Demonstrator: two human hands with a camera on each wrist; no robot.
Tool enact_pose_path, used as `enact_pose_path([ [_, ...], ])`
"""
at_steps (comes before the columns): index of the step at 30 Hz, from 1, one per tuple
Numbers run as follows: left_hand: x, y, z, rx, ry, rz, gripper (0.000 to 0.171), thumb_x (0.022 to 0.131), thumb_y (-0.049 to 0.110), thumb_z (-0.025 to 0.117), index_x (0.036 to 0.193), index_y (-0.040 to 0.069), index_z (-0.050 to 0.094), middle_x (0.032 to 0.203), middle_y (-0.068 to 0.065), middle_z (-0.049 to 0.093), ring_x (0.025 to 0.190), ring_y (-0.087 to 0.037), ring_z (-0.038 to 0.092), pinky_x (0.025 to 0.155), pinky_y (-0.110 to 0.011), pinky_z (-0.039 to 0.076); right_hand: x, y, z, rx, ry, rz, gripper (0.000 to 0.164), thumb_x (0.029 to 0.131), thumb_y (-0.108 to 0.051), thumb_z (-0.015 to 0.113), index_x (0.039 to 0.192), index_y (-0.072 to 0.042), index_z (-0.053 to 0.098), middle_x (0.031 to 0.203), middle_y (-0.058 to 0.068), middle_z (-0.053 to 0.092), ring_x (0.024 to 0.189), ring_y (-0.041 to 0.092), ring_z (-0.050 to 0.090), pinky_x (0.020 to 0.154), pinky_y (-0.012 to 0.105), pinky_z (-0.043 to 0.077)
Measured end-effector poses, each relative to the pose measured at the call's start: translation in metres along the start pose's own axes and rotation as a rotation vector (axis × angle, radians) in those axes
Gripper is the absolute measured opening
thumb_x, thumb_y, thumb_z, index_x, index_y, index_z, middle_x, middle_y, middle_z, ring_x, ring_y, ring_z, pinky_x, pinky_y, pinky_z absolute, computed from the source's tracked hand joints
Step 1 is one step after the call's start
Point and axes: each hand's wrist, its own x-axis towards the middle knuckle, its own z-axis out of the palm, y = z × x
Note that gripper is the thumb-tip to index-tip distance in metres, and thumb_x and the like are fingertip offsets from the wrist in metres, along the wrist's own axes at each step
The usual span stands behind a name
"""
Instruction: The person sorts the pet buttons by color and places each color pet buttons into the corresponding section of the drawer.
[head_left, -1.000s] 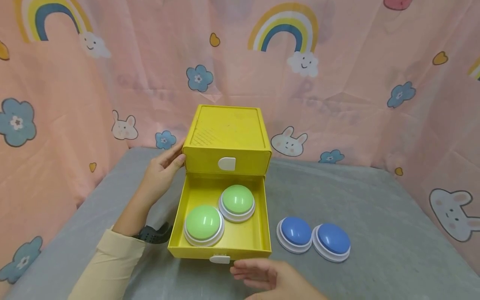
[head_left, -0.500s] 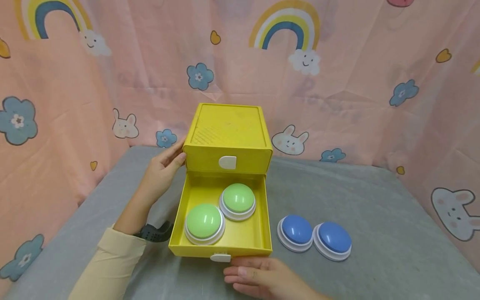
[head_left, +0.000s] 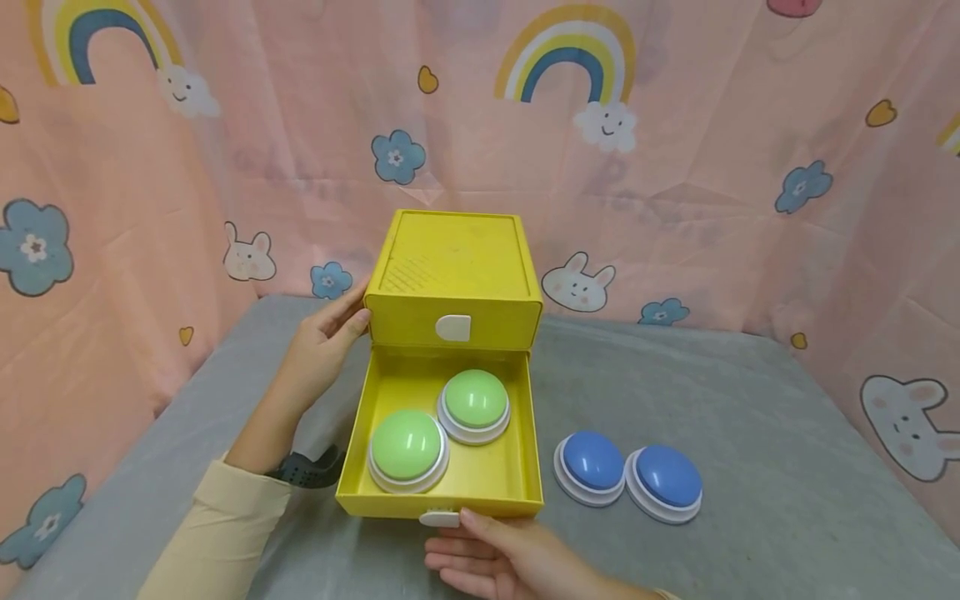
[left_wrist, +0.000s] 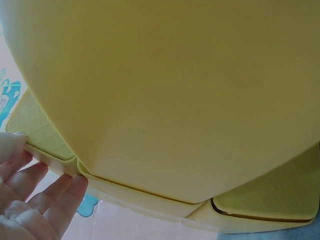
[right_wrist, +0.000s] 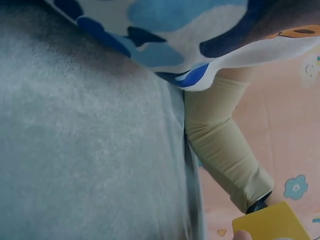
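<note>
A yellow two-drawer box (head_left: 459,254) stands in the head view, its lower drawer (head_left: 480,475) pulled out. Inside that drawer lie two round push buttons with green domes and white bases, a front-left green button (head_left: 407,446) and a back-right green button (head_left: 476,400). My left hand (head_left: 318,350) rests against the box's left side, thumb by the front corner, fingers extended along the wall. At the drawer's front, my right hand (head_left: 502,554) has its thumb right beside the white handle (head_left: 439,519), other fingers extended below the front. In the right wrist view, only a fingertip (right_wrist: 242,235) shows near the yellow drawer.
Two blue push buttons, a left one (head_left: 592,462) and a right one (head_left: 666,479), sit side by side on the grey cloth, right of the drawer. The upper drawer (head_left: 405,321) is closed. A pink patterned curtain (head_left: 697,167) encloses the back and sides.
My right hand has shifted slightly left along the drawer front, and its thumb has come up beside the handle. The left hand, drawer and buttons look unchanged.
</note>
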Motion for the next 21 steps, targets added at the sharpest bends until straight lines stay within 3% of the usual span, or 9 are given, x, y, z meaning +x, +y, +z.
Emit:
enact_pose_path([
  [10,-0.0004,0.0010,0.0010,-0.010,0.010,0.012,0.051,0.106,0.032,0.048,0.155,0.026,0.035,0.157,-0.001,0.043,0.137,-0.021,0.049,0.104,-0.018,0.049,0.0033,0.0013,0.0007,0.045,-0.031,-0.007,0.067,0.102,-0.035,0.056,0.140,0.019,0.041,0.126,0.021,0.066,0.112,0.024,0.068,0.104,0.037,0.053],
  [21,-0.0005,0.0004,0.0006,-0.003,0.004,-0.006,0.052,0.105,0.035,0.048,0.155,0.028,0.034,0.157,0.001,0.042,0.139,-0.019,0.048,0.110,-0.035,0.047,0.0010,-0.0042,0.0052,0.064,-0.022,-0.018,0.067,0.102,-0.037,0.056,0.139,0.018,0.042,0.130,0.026,0.063,0.115,0.026,0.067,0.106,0.038,0.051],
])
